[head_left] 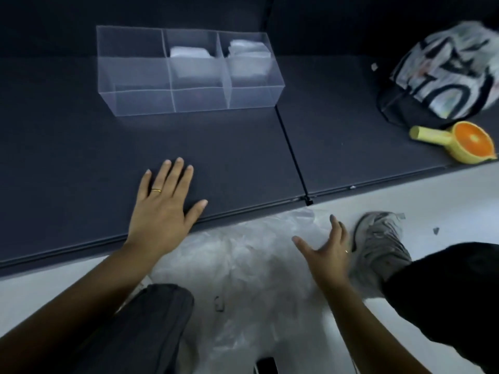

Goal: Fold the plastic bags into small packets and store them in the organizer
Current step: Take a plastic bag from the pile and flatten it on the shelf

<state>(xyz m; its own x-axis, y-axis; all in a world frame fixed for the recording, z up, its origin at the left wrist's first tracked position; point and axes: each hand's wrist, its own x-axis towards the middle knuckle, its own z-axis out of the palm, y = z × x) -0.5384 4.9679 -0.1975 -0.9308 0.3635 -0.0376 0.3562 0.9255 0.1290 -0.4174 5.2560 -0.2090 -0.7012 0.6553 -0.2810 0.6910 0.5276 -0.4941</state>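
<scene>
— Hands?
— Left hand [162, 209] flat on the mat [81, 136], fingers spread; right hand [328, 252] spread over the bag [243, 255], gripping nothing.
— Bag?
— Crumpled on the floor [421, 201] by the mat's edge.

The mat [81, 157] is showing a flat dark blue-grey, with a black seam [291, 147] running across it. The organizer [140, 76] is looking clear and colourless, and the folded packets [189, 52] inside it are showing white. The plastic bag [243, 252] is appearing milky and translucent against the white floor [432, 190]. A gold ring [156, 190] is glinting on the left hand [159, 209]. The shoe [378, 238] is showing grey. The cloth bag [445, 71] is displaying bold black lettering on white, and the yellow handled object [432, 134] is bearing an orange citrus-slice pattern.
</scene>
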